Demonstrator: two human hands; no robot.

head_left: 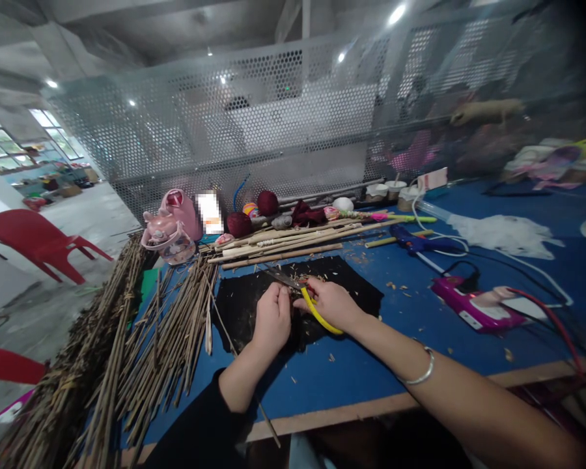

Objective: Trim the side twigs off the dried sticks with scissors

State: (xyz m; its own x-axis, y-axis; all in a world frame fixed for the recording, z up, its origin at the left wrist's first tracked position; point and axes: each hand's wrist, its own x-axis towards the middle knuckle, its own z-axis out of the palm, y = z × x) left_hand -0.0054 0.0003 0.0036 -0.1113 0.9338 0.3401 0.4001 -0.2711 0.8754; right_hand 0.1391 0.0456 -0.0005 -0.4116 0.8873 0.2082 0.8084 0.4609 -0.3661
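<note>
Scissors [316, 314] with yellow handles are in my right hand [334, 303], whose fingers are wrapped round them. Their dark blades point up and to the left, over the fingertips of my left hand [272, 312]. The left fingers are pressed together close to the blades; whatever they pinch is hidden. Beneath both hands lies a black cloth [356, 286] strewn with small pale clippings. A thin stick [268, 420] runs behind my left forearm and past the table's front edge.
Many dry stalks [176, 339] lie at the left. Behind the cloth are longer sticks [283, 241], dark red yarn balls [267, 202] and a pink bucket [170, 247]. At the right are a blue glue gun [415, 242], a magenta power strip [473, 306] and cords.
</note>
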